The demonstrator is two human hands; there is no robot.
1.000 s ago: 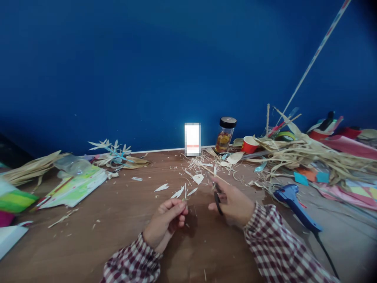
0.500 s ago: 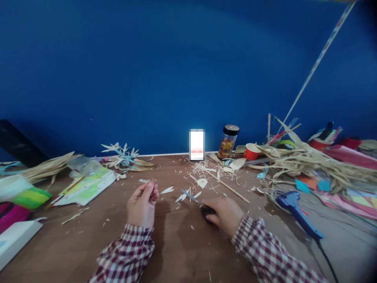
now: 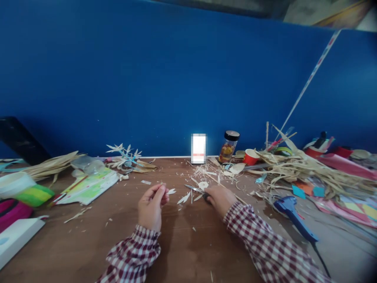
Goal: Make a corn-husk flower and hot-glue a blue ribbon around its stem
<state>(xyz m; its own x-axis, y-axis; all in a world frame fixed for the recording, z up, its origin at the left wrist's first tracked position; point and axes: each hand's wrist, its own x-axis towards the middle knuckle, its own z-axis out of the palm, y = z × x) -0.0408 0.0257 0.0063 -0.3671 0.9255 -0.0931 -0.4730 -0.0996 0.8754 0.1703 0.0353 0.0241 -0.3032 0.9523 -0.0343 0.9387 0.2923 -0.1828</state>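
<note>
Scissors with thin metal blades and a dark handle are lying on the brown wooden table, their handle covered by the closed fingers of the right hand, blades pointing left. A thin pale sliver of dried leaf is pinched between thumb and fingertips of the left hand, raised just above the tabletop. Small white leaf-shaped cuttings are scattered between both hands, and a blue glue gun is lying well to the right.
</note>
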